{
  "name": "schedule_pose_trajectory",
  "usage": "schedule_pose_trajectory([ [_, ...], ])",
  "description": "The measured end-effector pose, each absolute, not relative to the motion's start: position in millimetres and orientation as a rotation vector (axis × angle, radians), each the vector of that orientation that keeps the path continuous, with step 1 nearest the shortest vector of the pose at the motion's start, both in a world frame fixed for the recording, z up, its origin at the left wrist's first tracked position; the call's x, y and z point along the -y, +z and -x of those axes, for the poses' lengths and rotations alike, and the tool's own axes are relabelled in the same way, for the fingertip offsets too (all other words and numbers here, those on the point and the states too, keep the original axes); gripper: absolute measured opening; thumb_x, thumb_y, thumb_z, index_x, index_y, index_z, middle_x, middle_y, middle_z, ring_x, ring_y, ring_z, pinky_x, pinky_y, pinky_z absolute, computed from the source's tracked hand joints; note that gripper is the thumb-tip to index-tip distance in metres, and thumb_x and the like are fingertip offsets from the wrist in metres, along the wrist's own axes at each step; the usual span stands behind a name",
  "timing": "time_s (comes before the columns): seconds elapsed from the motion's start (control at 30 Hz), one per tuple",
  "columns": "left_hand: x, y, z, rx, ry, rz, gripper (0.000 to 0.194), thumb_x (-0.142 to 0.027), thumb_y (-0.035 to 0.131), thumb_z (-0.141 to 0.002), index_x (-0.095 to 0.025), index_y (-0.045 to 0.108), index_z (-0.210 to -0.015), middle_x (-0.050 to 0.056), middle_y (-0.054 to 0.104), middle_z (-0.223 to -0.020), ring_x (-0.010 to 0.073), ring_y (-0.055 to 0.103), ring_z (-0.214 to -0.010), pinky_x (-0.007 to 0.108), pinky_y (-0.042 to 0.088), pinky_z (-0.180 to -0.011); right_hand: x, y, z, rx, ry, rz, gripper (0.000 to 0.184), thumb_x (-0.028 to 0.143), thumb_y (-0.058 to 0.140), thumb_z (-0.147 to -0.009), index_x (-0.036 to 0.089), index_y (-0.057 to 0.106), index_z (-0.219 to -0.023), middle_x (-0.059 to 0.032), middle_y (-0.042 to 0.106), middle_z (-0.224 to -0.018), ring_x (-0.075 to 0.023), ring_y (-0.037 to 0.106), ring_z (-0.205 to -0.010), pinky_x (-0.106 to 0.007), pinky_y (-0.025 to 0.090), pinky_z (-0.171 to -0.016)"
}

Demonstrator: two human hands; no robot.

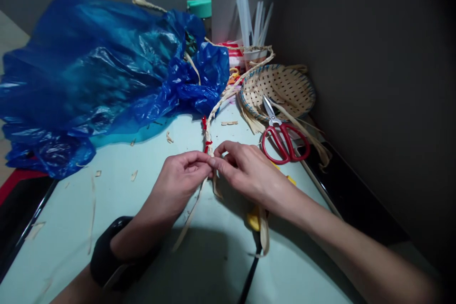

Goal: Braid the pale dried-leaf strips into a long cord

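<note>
A pale braid of dried plant strips runs from the back of the table toward me. My left hand pinches its near end, thumb and fingers pressed together. My right hand meets it there, its thumb and fingers also closed on the braid. A red tie wraps the braid just beyond my fingertips. Loose strip ends hang below my hands toward the table. The exact hold of each fingertip is partly hidden.
Red-handled scissors lean on a woven basket at right. A large blue plastic bag fills the back left. Behind stand a cup of translucent sticks and a teal-lidded bottle. A yellow tool lies below my right forearm.
</note>
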State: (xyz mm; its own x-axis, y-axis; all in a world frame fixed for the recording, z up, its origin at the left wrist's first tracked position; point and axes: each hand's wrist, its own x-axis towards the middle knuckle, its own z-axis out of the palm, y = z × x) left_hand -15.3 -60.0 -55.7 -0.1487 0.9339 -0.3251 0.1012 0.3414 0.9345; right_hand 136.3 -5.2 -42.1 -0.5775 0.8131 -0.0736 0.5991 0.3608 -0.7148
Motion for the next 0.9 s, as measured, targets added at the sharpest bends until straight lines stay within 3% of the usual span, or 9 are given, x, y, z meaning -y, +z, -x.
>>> schedule_pose_trajectory([
  [0.23,64,-48,11,-1.567,0.985,-1.004,0.008,-0.023,0.07,-0.073,-0.016,0.068,-0.068,0.001,0.065,-0.064,0.0107,0.052,-0.058,0.02,0.035,-0.052,0,-45,-136,2.347,1.078,1.167,0.017,0.024,0.05,-0.088,0.017,0.062,-0.077,-0.0014,0.064,-0.07,-0.0129,0.051,-0.064,-0.025,0.028,-0.057],
  [0.47,78,-45,7,-1.762,0.995,-1.105,0.015,-0.03,0.065,-0.078,-0.019,0.063,-0.069,-0.001,0.059,-0.061,0.0115,0.048,-0.056,0.021,0.033,-0.05,7,-48,-135,2.238,1.09,1.199,0.016,0.023,0.051,-0.085,0.017,0.061,-0.076,-0.0015,0.064,-0.068,-0.0121,0.05,-0.061,-0.025,0.029,-0.056],
  [0.6,87,-48,-2,-1.962,1.039,-1.446,0.013,-0.027,0.062,-0.079,-0.021,0.064,-0.068,-0.001,0.054,-0.058,0.0134,0.044,-0.053,0.025,0.033,-0.054,10,-50,-134,2.139,1.179,1.15,0.013,0.021,0.053,-0.084,0.017,0.063,-0.076,-0.0007,0.063,-0.068,-0.0113,0.05,-0.06,-0.023,0.031,-0.056],
  [0.77,91,-56,-9,-1.984,1.049,-1.922,0.018,-0.02,0.057,-0.082,-0.021,0.067,-0.068,0.004,0.06,-0.064,0.0176,0.051,-0.061,0.028,0.035,-0.062,8,-50,-135,2.014,1.457,1.111,0.015,0.022,0.053,-0.084,0.016,0.063,-0.075,0.0033,0.053,-0.057,-0.0085,0.044,-0.053,-0.021,0.031,-0.051],
  [0.9,89,-49,-3,-1.891,0.958,-2.029,0.02,-0.023,0.053,-0.086,-0.019,0.07,-0.078,0.006,0.068,-0.072,0.0193,0.059,-0.067,0.028,0.04,-0.066,5,-55,-137,1.907,1.591,1.06,0.011,0.021,0.055,-0.081,0.014,0.063,-0.078,0.0017,0.058,-0.065,-0.0089,0.048,-0.057,-0.021,0.034,-0.054],
])
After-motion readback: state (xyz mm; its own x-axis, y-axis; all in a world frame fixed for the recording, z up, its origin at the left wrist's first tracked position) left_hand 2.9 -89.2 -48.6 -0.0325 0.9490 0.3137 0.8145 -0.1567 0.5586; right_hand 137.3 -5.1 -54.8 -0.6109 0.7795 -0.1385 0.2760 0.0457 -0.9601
